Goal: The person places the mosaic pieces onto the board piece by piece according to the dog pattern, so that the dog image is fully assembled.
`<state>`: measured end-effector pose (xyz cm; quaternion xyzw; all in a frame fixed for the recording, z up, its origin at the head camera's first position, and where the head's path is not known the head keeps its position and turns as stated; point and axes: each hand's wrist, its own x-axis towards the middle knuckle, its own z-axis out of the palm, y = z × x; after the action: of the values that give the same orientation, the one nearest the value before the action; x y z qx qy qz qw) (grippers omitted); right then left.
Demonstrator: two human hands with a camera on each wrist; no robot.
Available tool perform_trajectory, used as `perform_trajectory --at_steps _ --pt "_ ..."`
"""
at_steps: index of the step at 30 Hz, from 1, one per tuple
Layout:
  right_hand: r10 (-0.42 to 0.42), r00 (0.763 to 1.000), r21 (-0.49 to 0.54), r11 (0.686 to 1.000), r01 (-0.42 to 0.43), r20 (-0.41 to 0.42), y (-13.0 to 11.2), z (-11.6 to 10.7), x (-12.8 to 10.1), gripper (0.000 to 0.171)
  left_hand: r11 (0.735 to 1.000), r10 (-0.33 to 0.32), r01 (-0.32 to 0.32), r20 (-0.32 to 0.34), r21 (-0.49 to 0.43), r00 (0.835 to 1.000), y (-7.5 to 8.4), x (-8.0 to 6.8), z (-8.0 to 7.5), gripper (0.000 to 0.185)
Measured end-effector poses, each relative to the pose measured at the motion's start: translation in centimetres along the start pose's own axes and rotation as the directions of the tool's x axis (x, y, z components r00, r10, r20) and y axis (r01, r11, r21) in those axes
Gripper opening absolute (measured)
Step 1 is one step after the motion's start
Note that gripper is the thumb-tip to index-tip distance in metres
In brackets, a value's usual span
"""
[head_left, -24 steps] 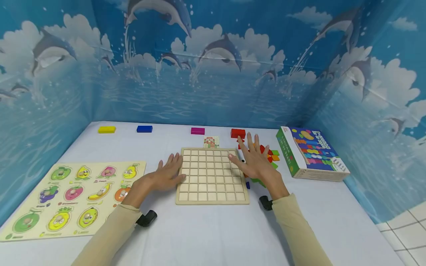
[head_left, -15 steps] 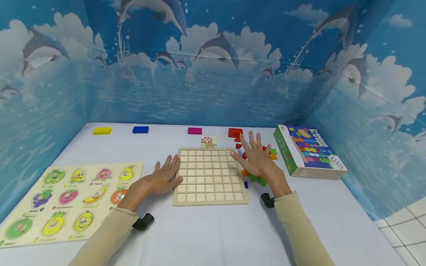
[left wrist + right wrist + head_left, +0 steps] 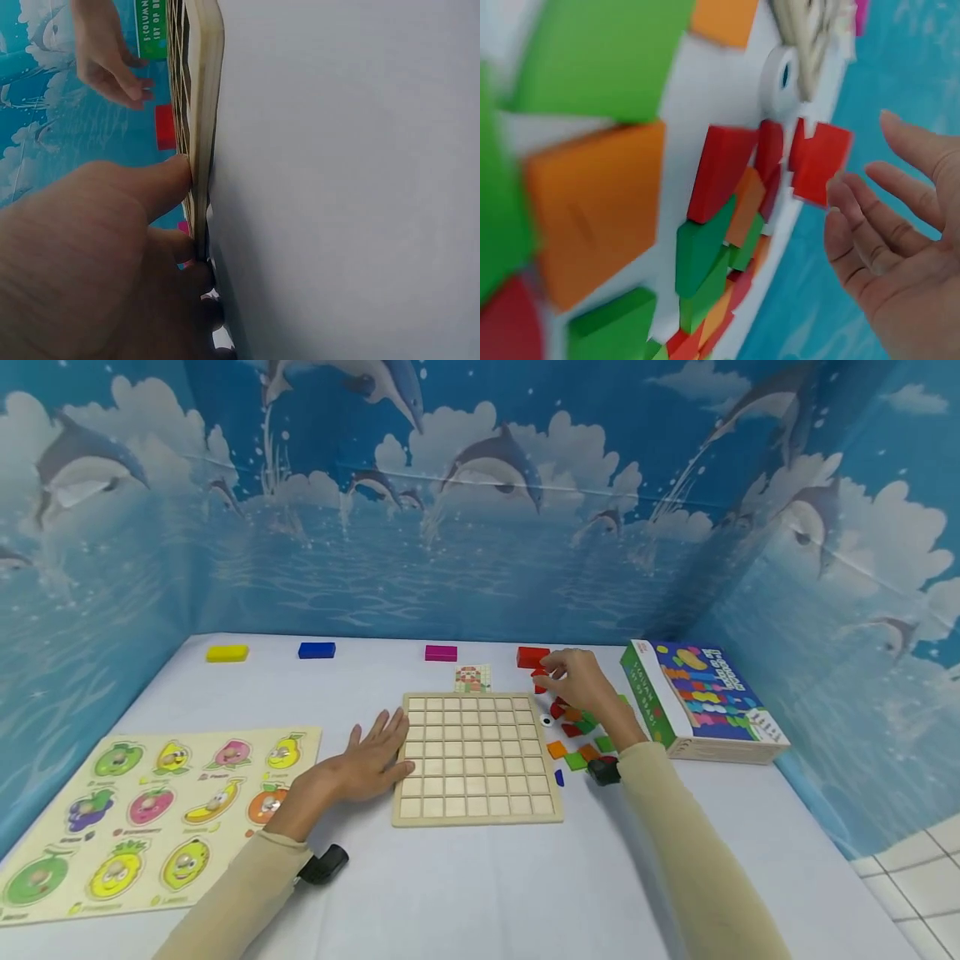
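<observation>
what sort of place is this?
Probably a tabletop booth set up for puzzle play: dolphin backdrop behind and at both sides of a white table, with a grid board and fruit puzzle on it.

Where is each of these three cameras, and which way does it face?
Head: worn on the head, facing forward and down at the grid board; left hand, right hand and both sleeves show.
Left wrist: worn there, looking along the grid board's edge; left hand close up, right hand beyond.
Right wrist: worn there, looking across coloured pieces; only the right hand shows.
Head and left wrist views share the grid board and box.
</observation>
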<state>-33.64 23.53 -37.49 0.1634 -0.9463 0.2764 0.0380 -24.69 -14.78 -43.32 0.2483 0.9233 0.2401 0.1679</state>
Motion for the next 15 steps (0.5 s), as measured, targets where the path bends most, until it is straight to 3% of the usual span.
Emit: perform_trajectory --at_steps 5,10,15 --pt "0.118 0.992 -0.012 0.993 -0.117 0.053 0.8 0.6 2.7 0.039 1.0 0.002 -0.002 -0.004 0.012 1.0 0.1 -0.2 0.0 0.08" --pt "0.223 0.972 -0.022 0.975 -0.222 0.079 1.0 1.0 3.9 0.041 1.0 -0.002 0.002 0.004 0.012 1.0 1.1 -0.7 -0.6 0.08" --pt "0.248 0.965 -0.045 0.969 -0.245 0.083 1.4 1.7 4.5 0.034 1.0 -0.01 0.01 0.001 -0.007 1.0 0.7 -0.6 -0.4 0.082"
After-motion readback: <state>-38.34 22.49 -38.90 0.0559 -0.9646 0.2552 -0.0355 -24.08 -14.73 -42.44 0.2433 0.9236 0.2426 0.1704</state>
